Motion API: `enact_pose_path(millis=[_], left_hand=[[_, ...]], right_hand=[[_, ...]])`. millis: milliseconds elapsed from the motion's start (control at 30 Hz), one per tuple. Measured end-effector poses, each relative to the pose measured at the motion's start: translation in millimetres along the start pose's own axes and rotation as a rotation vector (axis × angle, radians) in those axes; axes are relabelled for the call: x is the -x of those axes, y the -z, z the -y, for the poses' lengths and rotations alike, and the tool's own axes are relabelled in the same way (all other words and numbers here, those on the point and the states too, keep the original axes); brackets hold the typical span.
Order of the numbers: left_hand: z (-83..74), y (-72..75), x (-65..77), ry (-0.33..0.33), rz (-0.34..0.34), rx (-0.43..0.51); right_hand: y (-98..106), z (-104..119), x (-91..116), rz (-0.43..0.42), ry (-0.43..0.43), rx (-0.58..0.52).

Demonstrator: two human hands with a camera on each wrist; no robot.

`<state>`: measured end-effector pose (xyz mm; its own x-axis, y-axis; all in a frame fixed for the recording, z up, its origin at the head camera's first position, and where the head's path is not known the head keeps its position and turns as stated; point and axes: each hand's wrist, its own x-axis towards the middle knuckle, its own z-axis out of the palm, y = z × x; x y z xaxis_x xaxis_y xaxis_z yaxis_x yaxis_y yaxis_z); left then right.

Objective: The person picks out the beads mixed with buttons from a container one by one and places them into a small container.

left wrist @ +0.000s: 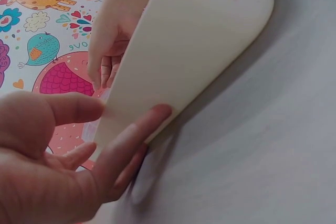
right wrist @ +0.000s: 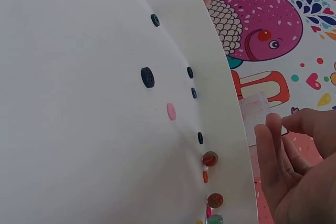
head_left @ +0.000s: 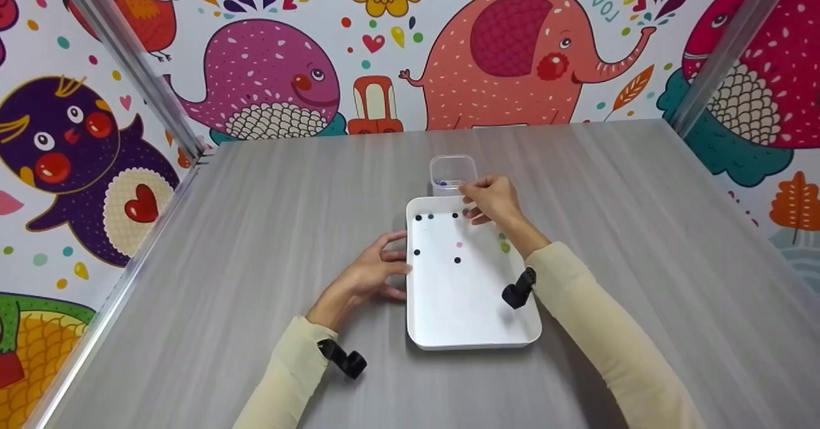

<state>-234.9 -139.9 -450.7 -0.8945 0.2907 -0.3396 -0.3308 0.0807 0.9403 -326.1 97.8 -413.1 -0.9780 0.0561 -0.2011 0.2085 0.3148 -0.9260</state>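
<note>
A white tray (head_left: 474, 326) lies on the table, holding several small dark buttons (head_left: 457, 260), a pink button (right wrist: 171, 112) and rounded brownish-red pieces (right wrist: 214, 200). My left hand (head_left: 371, 270) touches the tray's left side, its fingers spread along the outer wall in the left wrist view. Beyond the tray's far end stands a small clear plastic container (head_left: 453, 163) with a few bluish bits inside. Over its near right rim is my right hand (head_left: 493, 198), thumb and fingertips close together; I cannot tell whether something small is between them.
Green pieces (head_left: 503, 243) lie along the tray's right wall, partly behind the right forearm. The grey table (head_left: 288, 192) spreads around the tray, up to a wall printed with cartoon animals (head_left: 506, 57). A black camera (head_left: 520, 288) on the right wrist hangs over the tray.
</note>
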Motion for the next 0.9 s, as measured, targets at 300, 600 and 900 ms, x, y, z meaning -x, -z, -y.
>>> enact_pose_path(millis=[300, 600, 900], left_hand=[[0.4, -0.1, -0.3, -0.004, 0.003, 0.009], [0.4, 0.2, -0.6, 0.002, -0.001, -0.016], [-0.6, 0.2, -0.8, 0.004, -0.004, -0.017]], right_hand=[[2, -3, 1, 0.000, -0.026, 0.025], [3, -8, -1, 0.012, -0.057, 0.029], [4, -12, -1, 0.032, -0.093, 0.060]])
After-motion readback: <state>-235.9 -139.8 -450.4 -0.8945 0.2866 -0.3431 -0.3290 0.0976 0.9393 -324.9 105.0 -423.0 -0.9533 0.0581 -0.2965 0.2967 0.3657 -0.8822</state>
